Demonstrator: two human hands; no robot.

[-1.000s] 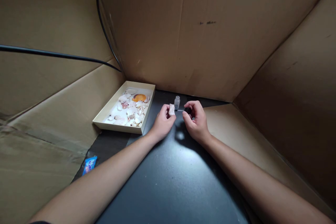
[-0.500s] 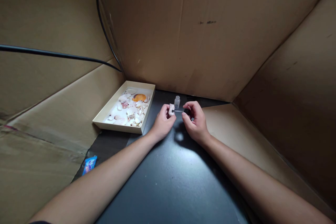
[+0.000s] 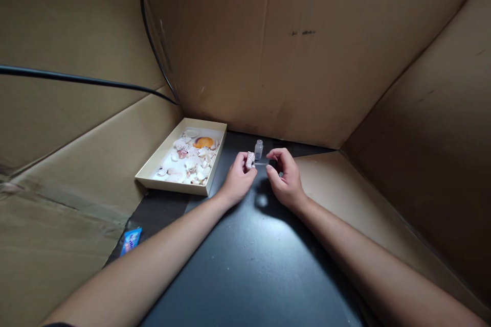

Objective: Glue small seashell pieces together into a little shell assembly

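Head view: left hand (image 3: 238, 180) is gripping a shell (image 3: 250, 160); right hand (image 3: 286, 176) is pinching a brush (image 3: 261, 164). It is lying left-right between them, left end at the shell.

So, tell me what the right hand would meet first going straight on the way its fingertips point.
Likely the whitish ribbed piece in the left hand, since the dark-capped rod in the right hand points toward it. The small clear bottle looks set farther back, though depth is unclear.
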